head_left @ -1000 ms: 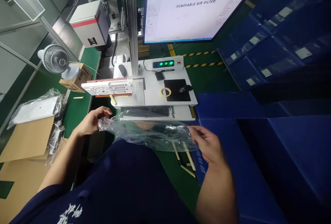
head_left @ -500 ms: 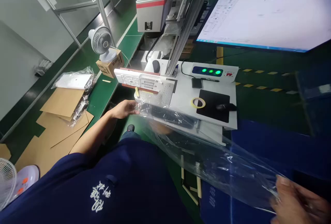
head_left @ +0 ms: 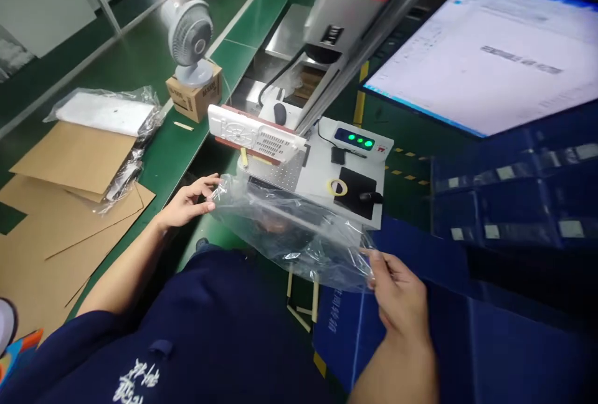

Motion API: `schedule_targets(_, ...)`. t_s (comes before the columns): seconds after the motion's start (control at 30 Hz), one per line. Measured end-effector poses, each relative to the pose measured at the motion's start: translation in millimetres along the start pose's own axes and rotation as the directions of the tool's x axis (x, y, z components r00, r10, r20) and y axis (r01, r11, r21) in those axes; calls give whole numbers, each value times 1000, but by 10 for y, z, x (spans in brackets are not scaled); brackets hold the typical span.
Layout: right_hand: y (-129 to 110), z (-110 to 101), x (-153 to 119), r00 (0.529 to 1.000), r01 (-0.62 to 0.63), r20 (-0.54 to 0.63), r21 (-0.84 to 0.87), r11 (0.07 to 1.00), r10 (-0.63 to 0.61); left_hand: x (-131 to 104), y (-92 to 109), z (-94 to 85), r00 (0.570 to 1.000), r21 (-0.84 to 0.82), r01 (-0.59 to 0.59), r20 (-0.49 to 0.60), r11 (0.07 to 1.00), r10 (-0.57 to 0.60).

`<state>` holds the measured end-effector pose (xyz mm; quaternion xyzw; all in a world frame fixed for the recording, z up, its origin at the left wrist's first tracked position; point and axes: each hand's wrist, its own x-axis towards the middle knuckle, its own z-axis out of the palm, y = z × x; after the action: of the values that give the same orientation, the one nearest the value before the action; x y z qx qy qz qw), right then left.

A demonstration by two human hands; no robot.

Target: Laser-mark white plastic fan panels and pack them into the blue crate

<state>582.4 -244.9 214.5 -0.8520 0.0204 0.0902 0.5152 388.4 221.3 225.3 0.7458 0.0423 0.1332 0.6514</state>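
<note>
A long clear plastic bag [head_left: 299, 236] stretches between my two hands, above my lap and in front of the white machine bench. My left hand [head_left: 189, 202] has its thumb and fingers at the bag's left end. My right hand [head_left: 399, 289] pinches the bag's crumpled right end. Behind the bag, a white plastic panel [head_left: 255, 133] with slots and a round pattern leans on a reddish-brown support over a perforated metal plate [head_left: 275, 170].
A grey-and-red machine head [head_left: 350, 5] hangs above the bench, beside a monitor [head_left: 495, 49]. On the bench lie a yellow tape roll [head_left: 337, 187] and a black mouse pad [head_left: 352, 195]. Cardboard sheets [head_left: 70, 155], a bagged white panel and a fan [head_left: 191, 37] on a carton are left.
My right hand has come inward and up, bringing the bag's ends closer together, and the bag hangs more bunched. My left hand has shifted slightly left. The view has turned.
</note>
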Motion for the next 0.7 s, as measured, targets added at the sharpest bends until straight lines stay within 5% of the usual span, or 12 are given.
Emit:
schedule_targets(0.13, -315, 939, -200, 952, 146, 283, -74, 987, -119, -380, -414, 76, 988, -164, 83, -117, 983, -103)
schedule_targets(0.27, -575, 2002, -753, 724, 249, 663, 6, 969, -190, -586, -1037, 733, 986, -256, 163, 11, 953, -166)
schedule_targets(0.37, -553, 2405, -1085, 565, 169, 823, -50, 984, -56, -745, -1446, 1179, 962, -308, 271, 106, 912, -250)
schedule_targets(0.43, -415, 2457, -1099, 526, 77, 848, -120, 990, 62, -902, -1636, 1283, 920, -395, 371, 30, 841, -392)
schedule_targets(0.53, -82, 2429, -853, 605, -49, 777, -183, 982, 175, -1179, -1808, 1173, 789, -621, 354, -203, 699, -580)
schedule_targets(0.63, 296, 2494, -579, 699, -47, 674, -290, 956, 239, -1418, -1952, 1018, 505, -834, 145, -400, 532, -765)
schedule_targets(0.7, 543, 2623, -506, 633, -77, 702, -363, 929, 327, -1528, -2085, 1077, 314, -901, 1, -412, 434, -856)
